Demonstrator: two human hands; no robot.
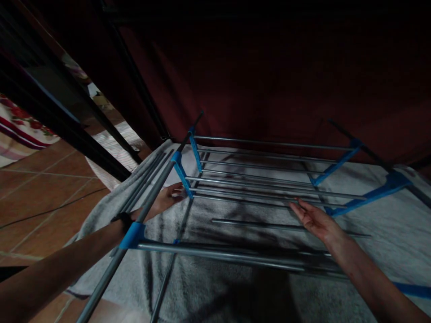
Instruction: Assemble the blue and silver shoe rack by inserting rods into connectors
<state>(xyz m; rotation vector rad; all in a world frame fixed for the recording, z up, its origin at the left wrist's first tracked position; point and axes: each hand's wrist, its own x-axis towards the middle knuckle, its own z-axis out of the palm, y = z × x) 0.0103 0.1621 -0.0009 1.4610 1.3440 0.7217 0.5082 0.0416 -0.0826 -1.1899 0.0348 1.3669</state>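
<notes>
A rack frame of grey metal tubes (256, 142) joined by blue plastic brackets (182, 172) lies across the middle of the view. My left hand (164, 199) reaches under a long side tube (156, 188), a dark band on its wrist. Its fingers are loosely apart beside the lower end of a left bracket; whether they touch it I cannot tell. At the right, my right hand (313, 220) is half turned up with fingers stretched out. Those fingertips are at the front crossbars, near the right blue bracket (367, 197). A loose tube (249, 223) passes beneath this hand.
A grey towel-like cloth (377, 242) lies under the rack. Several loose tubes (141, 179) rest on it at the left. Close in front runs another crossbar (218, 255) with a blue bracket (134, 235). Behind is a dark red panel (269, 89); tiled floor (50, 193) shows at left.
</notes>
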